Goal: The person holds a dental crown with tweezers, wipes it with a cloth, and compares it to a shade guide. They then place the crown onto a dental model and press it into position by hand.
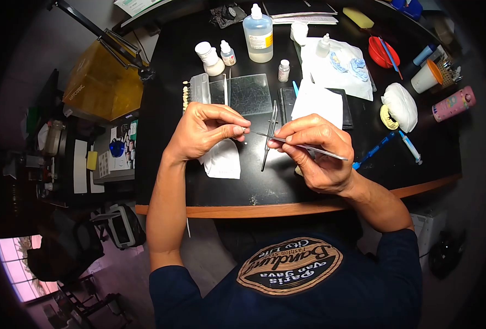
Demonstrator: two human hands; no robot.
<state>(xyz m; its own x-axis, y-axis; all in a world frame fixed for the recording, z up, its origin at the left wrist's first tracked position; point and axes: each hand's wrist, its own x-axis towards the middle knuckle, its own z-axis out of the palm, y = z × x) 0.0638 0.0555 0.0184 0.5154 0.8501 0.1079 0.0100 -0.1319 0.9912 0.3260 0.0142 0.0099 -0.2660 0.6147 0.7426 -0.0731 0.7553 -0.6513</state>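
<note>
Two bare hands meet in the middle of the frame, over a black table (418, 159) with a wooden edge. The left hand (202, 131) has its thumb and first fingers pinched shut on something very small; it is too tiny to tell what it is. The right hand (317, 151) has its fingers closed around a thin metal tool (303, 145). The tool's sharp tip points left and comes right up to the pinched fingers of the left hand.

Just below the left hand lies a white tissue (223, 160). Between the two hands, a pair of metal tweezers (270, 134) lies on the table. Above the hands sits a clear glass slab (248, 94), and to its left a strip of small teeth (186, 96).

At the top of the frame stands a big clear bottle (258, 35) with a label, but its words are too small to read. A small white dropper bottle (227, 54) stands near it. On the upper right sits a red bowl (382, 52) and a white cup (425, 78).

At the upper left, a yellow-topped machine (98, 82) shows the word "ANYCUBIC". At the bottom, the person's dark shirt has a round badge (289, 266) that reads "Bandung", "Paris Van Java" and "Fashion Style City".
</note>
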